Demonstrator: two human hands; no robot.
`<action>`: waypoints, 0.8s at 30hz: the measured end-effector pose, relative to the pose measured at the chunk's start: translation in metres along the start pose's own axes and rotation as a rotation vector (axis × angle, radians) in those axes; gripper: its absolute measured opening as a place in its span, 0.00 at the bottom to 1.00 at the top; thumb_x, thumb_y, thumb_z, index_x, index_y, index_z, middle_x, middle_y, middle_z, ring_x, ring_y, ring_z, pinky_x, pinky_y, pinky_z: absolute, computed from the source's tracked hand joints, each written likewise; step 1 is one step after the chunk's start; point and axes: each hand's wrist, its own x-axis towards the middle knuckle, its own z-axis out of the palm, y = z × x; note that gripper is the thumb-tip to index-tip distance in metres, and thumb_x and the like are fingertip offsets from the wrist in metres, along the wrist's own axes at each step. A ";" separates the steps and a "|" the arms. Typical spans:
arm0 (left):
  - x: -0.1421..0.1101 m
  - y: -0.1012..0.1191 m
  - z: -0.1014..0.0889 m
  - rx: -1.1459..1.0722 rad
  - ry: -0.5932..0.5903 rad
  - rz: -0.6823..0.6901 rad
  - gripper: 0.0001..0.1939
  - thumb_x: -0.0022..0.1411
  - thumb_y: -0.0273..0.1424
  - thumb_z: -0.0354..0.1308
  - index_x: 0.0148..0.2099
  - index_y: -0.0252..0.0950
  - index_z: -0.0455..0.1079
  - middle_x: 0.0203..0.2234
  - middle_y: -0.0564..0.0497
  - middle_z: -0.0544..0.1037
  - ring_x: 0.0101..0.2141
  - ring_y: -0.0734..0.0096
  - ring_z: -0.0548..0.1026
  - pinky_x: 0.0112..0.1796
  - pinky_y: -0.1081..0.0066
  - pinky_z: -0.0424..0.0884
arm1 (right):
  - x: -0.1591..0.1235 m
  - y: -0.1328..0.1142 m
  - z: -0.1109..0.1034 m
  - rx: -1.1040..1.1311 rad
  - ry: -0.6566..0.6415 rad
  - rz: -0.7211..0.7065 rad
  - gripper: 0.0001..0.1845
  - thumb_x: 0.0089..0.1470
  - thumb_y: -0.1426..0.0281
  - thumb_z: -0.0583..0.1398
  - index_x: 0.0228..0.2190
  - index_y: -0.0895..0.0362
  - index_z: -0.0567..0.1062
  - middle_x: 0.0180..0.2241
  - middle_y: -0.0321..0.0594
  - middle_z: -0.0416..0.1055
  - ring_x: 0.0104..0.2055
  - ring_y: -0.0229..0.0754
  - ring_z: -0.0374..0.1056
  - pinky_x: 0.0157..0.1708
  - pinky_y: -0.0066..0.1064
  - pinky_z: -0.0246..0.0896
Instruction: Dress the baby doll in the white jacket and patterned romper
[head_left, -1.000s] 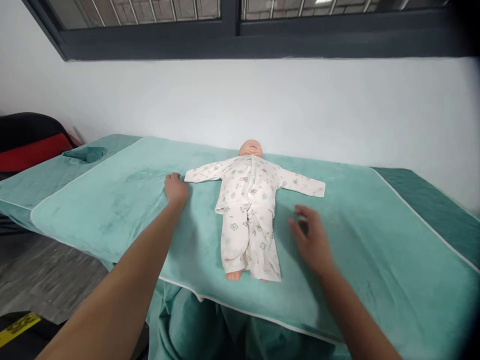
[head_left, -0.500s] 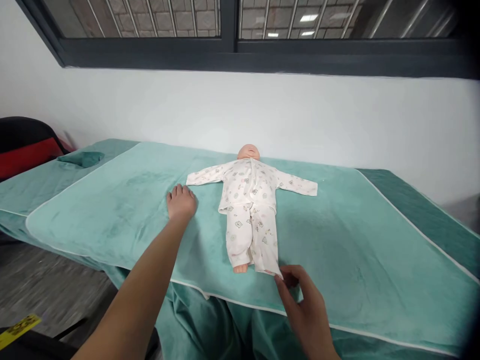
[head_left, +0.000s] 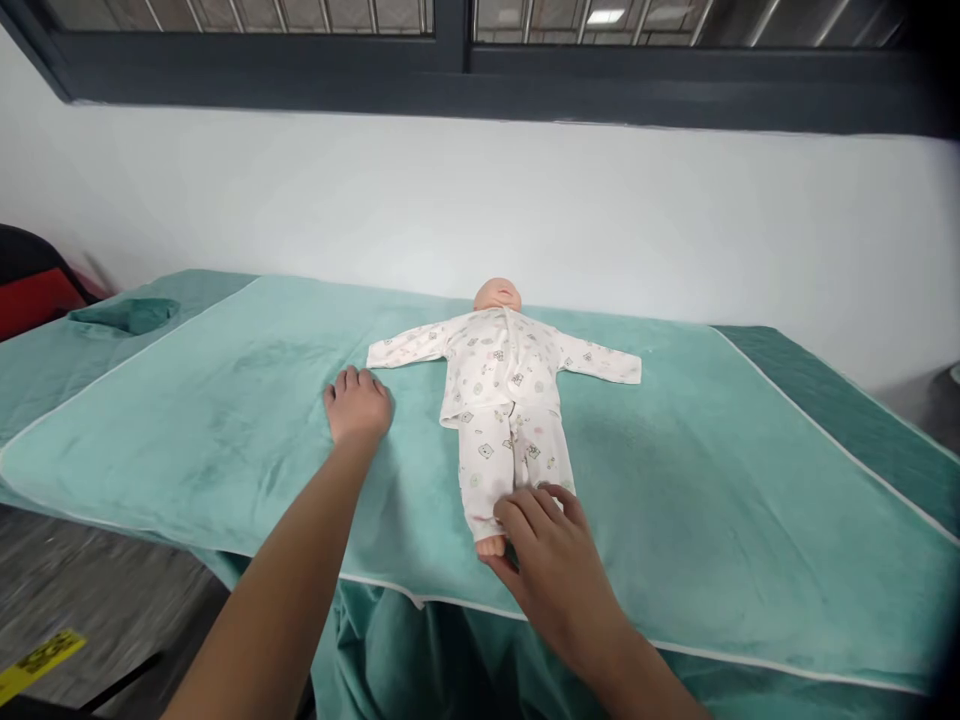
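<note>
A baby doll [head_left: 498,294] lies on its back on a green bed cover [head_left: 675,480], arms stretched out sideways. It wears a white printed long-sleeved top [head_left: 487,360] and matching trousers [head_left: 480,460]. My right hand [head_left: 551,555] bends over the lower trouser legs, its fingers and thumb around the hem beside the bare foot [head_left: 491,546] on the left. The other foot is hidden behind this hand. My left hand [head_left: 358,405] rests palm down on the cover just below the left sleeve's cuff, fingers extended and holding nothing.
Behind the bed stand a white wall [head_left: 480,210] and a dark window frame [head_left: 450,85] with bars beyond it. The cover has a face hole [head_left: 127,315] at the left. A black and red object [head_left: 37,300] sits beyond that end.
My right hand has let go of the right trouser hem and moved left to the other leg's hem. My left hand stays on the cover. The view has tilted slightly down.
</note>
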 end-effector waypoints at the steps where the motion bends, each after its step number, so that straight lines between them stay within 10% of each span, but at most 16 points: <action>1: 0.000 0.000 0.000 0.001 0.001 0.000 0.25 0.70 0.33 0.39 0.59 0.32 0.69 0.65 0.38 0.67 0.66 0.52 0.61 0.64 0.51 0.55 | 0.002 0.001 0.000 0.005 0.011 0.003 0.09 0.58 0.71 0.64 0.36 0.53 0.67 0.38 0.36 0.73 0.41 0.46 0.68 0.53 0.47 0.56; 9: 0.000 0.000 0.001 -0.030 0.009 0.010 0.23 0.69 0.32 0.40 0.57 0.32 0.70 0.64 0.37 0.68 0.65 0.51 0.61 0.63 0.51 0.55 | 0.009 -0.018 -0.006 0.215 0.210 0.152 0.07 0.64 0.71 0.59 0.35 0.52 0.64 0.28 0.32 0.69 0.32 0.40 0.66 0.47 0.40 0.58; 14: 0.000 0.000 0.000 -0.008 0.007 0.004 0.23 0.70 0.33 0.40 0.57 0.33 0.70 0.64 0.39 0.68 0.65 0.53 0.61 0.63 0.51 0.55 | -0.003 -0.032 -0.009 0.289 0.247 0.006 0.08 0.61 0.79 0.57 0.38 0.53 0.69 0.34 0.37 0.72 0.36 0.41 0.67 0.49 0.42 0.60; 19: 0.000 -0.001 0.001 -0.021 0.029 0.021 0.23 0.70 0.32 0.40 0.56 0.32 0.71 0.63 0.38 0.69 0.64 0.51 0.62 0.63 0.50 0.56 | -0.009 -0.002 -0.030 0.363 0.151 -0.015 0.05 0.61 0.72 0.62 0.39 0.53 0.71 0.35 0.39 0.73 0.38 0.42 0.70 0.39 0.35 0.65; 24: -0.002 -0.001 -0.002 -0.019 0.021 0.009 0.23 0.70 0.32 0.40 0.57 0.32 0.70 0.64 0.37 0.68 0.64 0.50 0.62 0.63 0.51 0.55 | 0.025 0.047 -0.046 0.441 0.367 0.176 0.04 0.64 0.70 0.58 0.40 0.52 0.73 0.40 0.41 0.74 0.43 0.41 0.71 0.42 0.33 0.67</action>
